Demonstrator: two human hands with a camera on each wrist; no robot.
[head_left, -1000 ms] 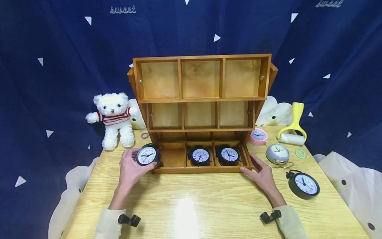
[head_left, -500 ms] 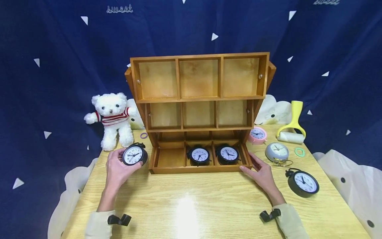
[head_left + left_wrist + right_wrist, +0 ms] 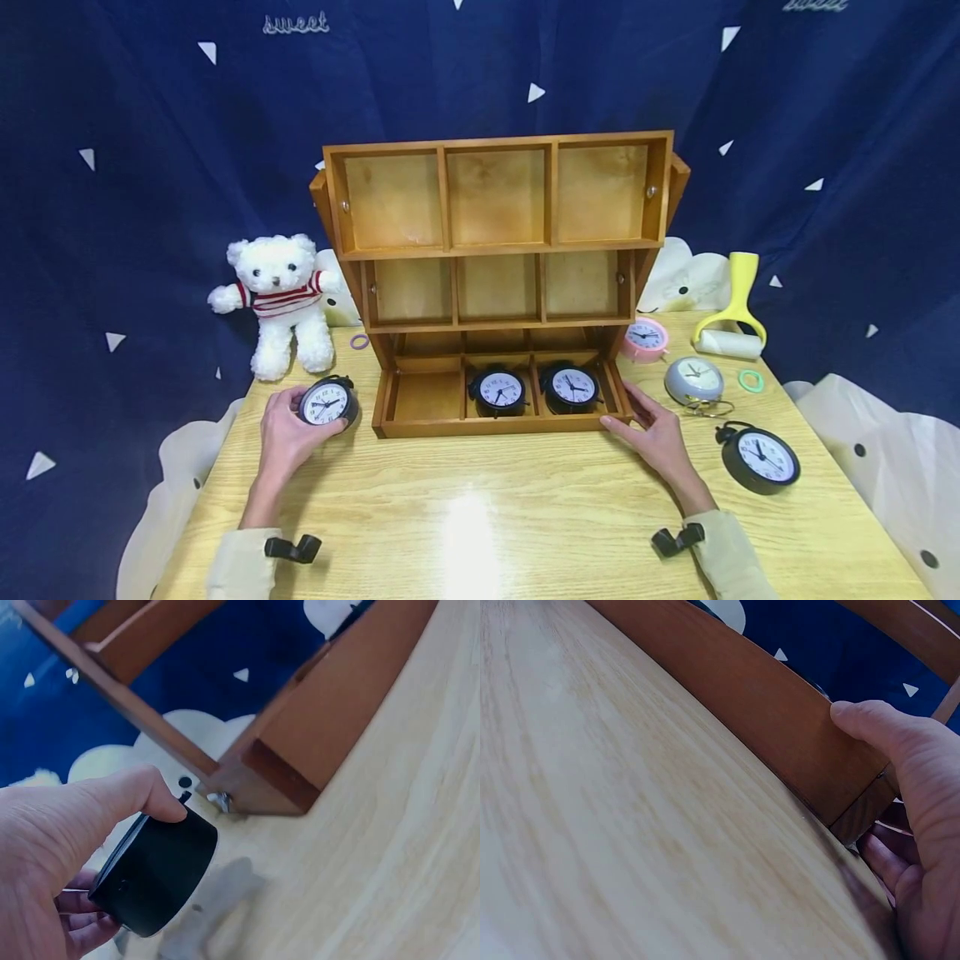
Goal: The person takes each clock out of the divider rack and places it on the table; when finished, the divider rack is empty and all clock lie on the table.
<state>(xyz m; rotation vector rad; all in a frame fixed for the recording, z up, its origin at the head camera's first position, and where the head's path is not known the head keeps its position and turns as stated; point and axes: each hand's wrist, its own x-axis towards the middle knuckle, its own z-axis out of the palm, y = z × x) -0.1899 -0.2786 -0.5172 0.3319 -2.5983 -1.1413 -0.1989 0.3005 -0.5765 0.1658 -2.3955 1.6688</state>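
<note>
From the centre of the shelf [image 3: 495, 323], six o'clock is passable: bare desk [image 3: 397, 500] between left hand [image 3: 287, 436] and right hand [image 3: 658, 437]. The bottom compartment [image 3: 427, 396] at seven has room; two clocks [image 3: 500, 390] occupy the other two. Blocking eight is the held clock [image 3: 326, 403]; nine, the bear [image 3: 283, 300]; three, the roller [image 3: 739, 292]; four, the loose black clock [image 3: 761, 460].

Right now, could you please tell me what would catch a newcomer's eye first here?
Probably the tiered wooden rack, central in the head view, with two black clocks in its bottom tier. Next, perhaps, the white teddy bear in a striped top, left of the rack. The left hand, gripping another black clock near the bear, may follow.
</note>
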